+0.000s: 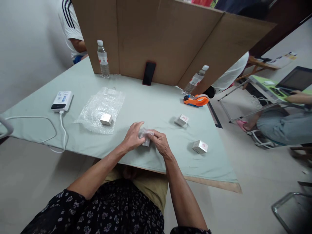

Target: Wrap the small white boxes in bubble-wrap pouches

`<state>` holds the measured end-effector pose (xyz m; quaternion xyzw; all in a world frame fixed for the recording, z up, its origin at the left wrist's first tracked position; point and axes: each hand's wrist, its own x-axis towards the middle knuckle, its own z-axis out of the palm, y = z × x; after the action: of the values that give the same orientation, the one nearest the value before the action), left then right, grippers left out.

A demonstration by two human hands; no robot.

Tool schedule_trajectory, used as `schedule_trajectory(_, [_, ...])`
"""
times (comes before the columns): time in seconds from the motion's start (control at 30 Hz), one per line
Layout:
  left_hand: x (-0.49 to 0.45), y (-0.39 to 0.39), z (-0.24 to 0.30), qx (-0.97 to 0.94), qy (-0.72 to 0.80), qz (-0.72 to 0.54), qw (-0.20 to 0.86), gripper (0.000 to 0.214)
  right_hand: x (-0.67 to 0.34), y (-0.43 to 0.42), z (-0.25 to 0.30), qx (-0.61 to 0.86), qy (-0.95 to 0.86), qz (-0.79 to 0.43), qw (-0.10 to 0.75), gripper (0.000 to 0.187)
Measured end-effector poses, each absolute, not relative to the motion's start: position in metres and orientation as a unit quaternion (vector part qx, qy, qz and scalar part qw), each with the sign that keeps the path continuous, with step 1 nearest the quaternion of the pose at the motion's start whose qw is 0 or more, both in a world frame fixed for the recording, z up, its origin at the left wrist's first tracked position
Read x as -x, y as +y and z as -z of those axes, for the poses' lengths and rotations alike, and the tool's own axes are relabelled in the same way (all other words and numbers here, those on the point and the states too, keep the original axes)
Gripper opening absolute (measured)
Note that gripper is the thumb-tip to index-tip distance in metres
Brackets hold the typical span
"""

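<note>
currently, a small plastic-wrapped packet (146, 142) is grasped from the left by the left hand (133, 138) and pinched by the right hand (160, 142), near the bench's (136, 104) near edge. probably light, soft-skinned and slippery, it should be held by opposite sides.

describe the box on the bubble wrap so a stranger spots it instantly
Find the pale green tabletop, then the crinkled sheet of clear bubble wrap to the left of the person's left hand. The small white box sits on the near half of that sheet. It is the only box on the sheet; two other boxes lie right of the right hand.
</note>
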<state>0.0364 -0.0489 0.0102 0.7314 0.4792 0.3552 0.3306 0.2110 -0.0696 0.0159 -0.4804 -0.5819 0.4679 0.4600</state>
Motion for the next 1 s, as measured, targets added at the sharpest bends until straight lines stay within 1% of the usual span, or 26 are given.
schedule_trajectory(0.1, [-0.03, -0.039, -0.01, -0.734, 0.449, -0.323, 0.394, 0.037, -0.218, -0.075, -0.017, 0.473, -0.625, -0.45, 0.429, 0.029])
schedule_trajectory(0.13, [-0.028, -0.038, -0.01, -0.726, 0.447, -0.318, 0.414, 0.032, -0.22, -0.078, -0.016, 0.472, -0.644, -0.435, 0.415, 0.031])
schedule_trajectory(0.17, [-0.027, -0.038, -0.01, -0.717, 0.448, -0.316, 0.431, 0.031, -0.222, -0.081, -0.014, 0.474, -0.668, -0.411, 0.4, 0.036])
schedule_trajectory(0.27, [-0.026, -0.04, -0.008, -0.692, 0.452, -0.316, 0.465, 0.029, -0.22, -0.092, -0.003, 0.487, -0.738, -0.296, 0.361, 0.061])
schedule_trajectory(0.3, [-0.026, -0.041, -0.008, -0.687, 0.453, -0.318, 0.471, 0.027, -0.217, -0.094, 0.001, 0.494, -0.753, -0.254, 0.353, 0.065])
schedule_trajectory(0.37, [-0.029, -0.04, -0.007, -0.676, 0.453, -0.329, 0.478, 0.024, -0.211, -0.096, 0.006, 0.512, -0.762, -0.19, 0.349, 0.059])
schedule_trajectory(0.43, [-0.031, -0.039, -0.007, -0.664, 0.453, -0.341, 0.487, 0.022, -0.205, -0.092, 0.005, 0.529, -0.751, -0.17, 0.356, 0.05])
schedule_trajectory(0.5, [-0.031, -0.037, -0.01, -0.65, 0.459, -0.35, 0.494, 0.023, -0.203, -0.085, 0.0, 0.542, -0.731, -0.2, 0.364, 0.046])
schedule_trajectory(0.57, [-0.029, -0.036, -0.014, -0.635, 0.451, -0.35, 0.52, 0.027, -0.203, -0.078, -0.008, 0.558, -0.69, -0.279, 0.368, 0.039])
schedule_trajectory(0.63, [-0.025, -0.038, -0.016, -0.621, 0.411, -0.336, 0.577, 0.036, -0.204, -0.073, -0.014, 0.568, -0.632, -0.376, 0.371, 0.031])
schedule_trajectory(0.7, [-0.021, -0.04, -0.016, -0.608, 0.371, -0.317, 0.626, 0.047, -0.205, -0.069, -0.017, 0.569, -0.59, -0.437, 0.37, 0.028])
schedule_trajectory(0.83, [-0.018, -0.042, -0.007, -0.572, 0.389, -0.334, 0.641, 0.068, -0.206, -0.063, -0.018, 0.567, -0.589, -0.455, 0.353, 0.032])
schedule_trajectory(1.0, [-0.025, -0.038, -0.002, -0.571, 0.403, -0.339, 0.63, 0.074, -0.209, -0.061, -0.018, 0.562, -0.592, -0.451, 0.361, 0.035])
